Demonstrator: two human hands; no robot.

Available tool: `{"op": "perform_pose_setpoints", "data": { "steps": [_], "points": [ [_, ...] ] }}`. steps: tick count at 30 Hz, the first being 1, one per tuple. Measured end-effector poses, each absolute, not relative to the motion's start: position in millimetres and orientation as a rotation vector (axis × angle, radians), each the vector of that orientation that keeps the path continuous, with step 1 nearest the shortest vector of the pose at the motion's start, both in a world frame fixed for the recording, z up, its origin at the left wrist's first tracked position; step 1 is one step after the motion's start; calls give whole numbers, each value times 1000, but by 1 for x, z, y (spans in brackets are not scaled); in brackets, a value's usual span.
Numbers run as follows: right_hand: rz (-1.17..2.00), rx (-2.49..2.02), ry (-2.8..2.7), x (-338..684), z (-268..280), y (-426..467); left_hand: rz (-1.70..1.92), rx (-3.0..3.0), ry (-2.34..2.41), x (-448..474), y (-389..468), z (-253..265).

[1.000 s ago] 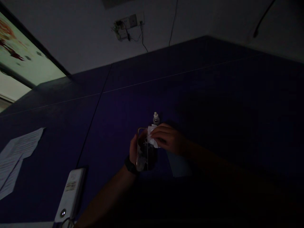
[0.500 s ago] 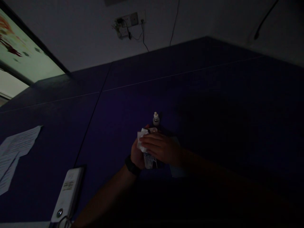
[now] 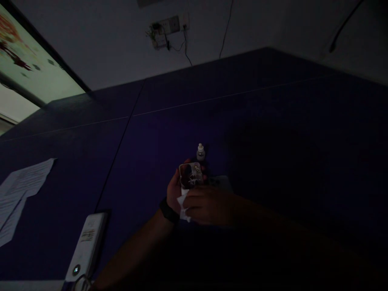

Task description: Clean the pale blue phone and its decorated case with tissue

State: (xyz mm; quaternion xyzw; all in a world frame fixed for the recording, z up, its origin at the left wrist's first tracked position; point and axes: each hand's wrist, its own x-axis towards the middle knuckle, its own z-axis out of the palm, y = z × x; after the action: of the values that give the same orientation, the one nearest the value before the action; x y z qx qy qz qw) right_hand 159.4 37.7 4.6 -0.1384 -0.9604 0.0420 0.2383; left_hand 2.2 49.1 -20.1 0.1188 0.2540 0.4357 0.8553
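In dim light, a dark purple table (image 3: 163,135) bears two printed sheets (image 3: 30,178) at far left, then one white device (image 3: 85,242). The left hand (image 3: 173,195), palm up, half-curled, cradles one patterned phone case (image 3: 191,173); one white-capped bottle (image 3: 200,152) stands just beyond. The right hand (image 3: 209,205), palm down, bent nearly closed, grips one crumpled tissue (image 3: 183,206) over the case's near end.
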Motion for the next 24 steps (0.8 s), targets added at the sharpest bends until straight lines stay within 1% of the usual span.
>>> {"op": "perform_pose_setpoints", "data": {
  "steps": [4, 6, 9, 10, 11, 15, 16, 19, 21, 24],
  "points": [
    [50, -706, -2474, 168, 3, 51, 1013, 230, 548, 5, 51, -26],
    [71, -637, -2523, 167, 5, 49, 1011, 226, 548, 5, 50, -25],
    [186, -357, -2713, 162, 9, 39, 961, 236, 559, 4, 48, -19],
    [210, -330, -2735, 161, 10, 37, 954, 238, 564, 3, 47, -18],
    [217, -358, -2728, 162, 10, 37, 963, 234, 566, 3, 47, -17],
    [114, -712, -2556, 168, 10, 46, 1049, 176, 553, 5, 47, -20],
    [93, -707, -2565, 168, 10, 46, 1049, 170, 549, 5, 47, -20],
    [96, -385, -2714, 164, 10, 37, 989, 209, 553, 4, 47, -19],
    [113, -306, -2743, 161, 9, 33, 961, 245, 567, 3, 47, -18],
    [97, -534, -2637, 165, 6, 41, 1009, 223, 586, 3, 49, -17]
  ]
}}
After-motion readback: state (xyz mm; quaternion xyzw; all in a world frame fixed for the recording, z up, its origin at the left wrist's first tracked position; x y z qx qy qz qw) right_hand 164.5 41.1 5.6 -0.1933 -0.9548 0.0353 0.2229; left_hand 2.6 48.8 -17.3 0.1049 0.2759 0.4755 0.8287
